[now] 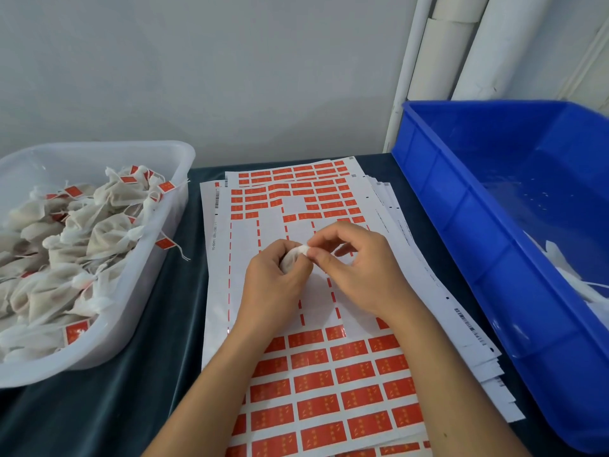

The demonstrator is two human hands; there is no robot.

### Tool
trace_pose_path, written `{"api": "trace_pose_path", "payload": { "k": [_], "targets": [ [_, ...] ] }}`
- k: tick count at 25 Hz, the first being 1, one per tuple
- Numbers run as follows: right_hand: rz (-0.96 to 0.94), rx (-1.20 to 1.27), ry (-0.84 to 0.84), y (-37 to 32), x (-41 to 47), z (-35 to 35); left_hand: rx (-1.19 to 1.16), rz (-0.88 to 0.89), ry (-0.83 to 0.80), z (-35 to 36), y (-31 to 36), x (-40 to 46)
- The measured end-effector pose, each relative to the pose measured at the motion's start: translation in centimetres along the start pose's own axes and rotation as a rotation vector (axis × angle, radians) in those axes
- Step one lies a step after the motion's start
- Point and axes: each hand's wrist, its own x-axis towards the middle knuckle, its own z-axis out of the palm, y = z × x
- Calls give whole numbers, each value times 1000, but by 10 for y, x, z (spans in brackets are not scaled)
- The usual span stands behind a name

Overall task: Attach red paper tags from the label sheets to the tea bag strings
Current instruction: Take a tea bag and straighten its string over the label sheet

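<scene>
A worker readies another tea bag (291,258) over the label sheets (329,374).

The left hand (273,285) cups the bag; right hand (356,268) fingertips pinch its top. Left of the fingers, a clear tub (158,245) brims with tagged bags; right, a blue crate (478,225) holds untagged ones. String and tag are hidden.

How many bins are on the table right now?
2. A clear plastic tub of tagged tea bags sits at the left, and a blue crate sits at the right, partly cut off by the frame edge.
</scene>
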Motion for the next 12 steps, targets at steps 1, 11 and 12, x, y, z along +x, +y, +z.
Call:
{"api": "trace_pose_path", "payload": {
  "k": [1,11,12],
  "targets": [
    [5,-13,2,1,0,0,-4,5,-26,0,1,0],
    [-3,-22,140,-3,0,4,-142,-77,-205,-12,17,-5],
    [-19,-17,149,-3,-1,3,-149,-82,-195,-12,18,-5]
  ]
}}
